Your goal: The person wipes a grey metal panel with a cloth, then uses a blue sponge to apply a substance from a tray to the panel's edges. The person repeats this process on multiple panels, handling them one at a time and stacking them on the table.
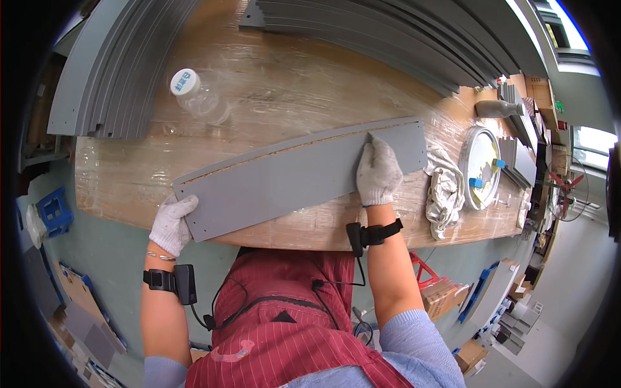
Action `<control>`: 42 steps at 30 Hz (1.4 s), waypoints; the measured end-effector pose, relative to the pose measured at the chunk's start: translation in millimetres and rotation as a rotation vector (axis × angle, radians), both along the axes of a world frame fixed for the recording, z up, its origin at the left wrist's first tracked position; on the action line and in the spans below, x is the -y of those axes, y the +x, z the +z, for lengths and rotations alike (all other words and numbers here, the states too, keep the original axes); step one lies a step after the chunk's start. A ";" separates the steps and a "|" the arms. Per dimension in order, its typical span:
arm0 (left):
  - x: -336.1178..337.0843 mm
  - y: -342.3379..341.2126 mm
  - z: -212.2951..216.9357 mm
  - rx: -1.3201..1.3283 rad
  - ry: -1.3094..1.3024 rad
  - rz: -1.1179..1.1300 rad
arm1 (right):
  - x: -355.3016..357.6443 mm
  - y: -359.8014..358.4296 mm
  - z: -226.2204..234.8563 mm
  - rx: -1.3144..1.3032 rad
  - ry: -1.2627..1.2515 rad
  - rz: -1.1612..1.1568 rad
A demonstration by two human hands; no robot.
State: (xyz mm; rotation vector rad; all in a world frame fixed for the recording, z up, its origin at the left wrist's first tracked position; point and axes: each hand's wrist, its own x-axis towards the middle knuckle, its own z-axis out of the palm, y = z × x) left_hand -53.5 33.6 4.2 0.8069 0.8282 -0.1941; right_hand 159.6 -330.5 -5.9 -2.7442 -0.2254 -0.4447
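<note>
A long grey panel lies slantwise across the front of the table, its right end farther from me. A narrow groove with a rough, brownish inside runs along its far edge, and small holes show at both ends. My left hand, in a white knitted glove, grips the panel's near left end with the thumb on top. My right hand, gloved the same way, rests on the panel's right part with its fingers drawn together. A small dark tip shows at those fingertips; what it belongs to is hidden.
Stacked grey panels stand at the left, with more grey boards along the back. A clear bottle with a white cap, a crumpled white cloth, a round white lid with blue pieces and a grey bottle are on the film-wrapped table.
</note>
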 end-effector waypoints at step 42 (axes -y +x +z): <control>42.2 182.9 37.8 0.148 0.995 0.208 | 385.9 -50.1 20.9 -0.270 0.446 -0.695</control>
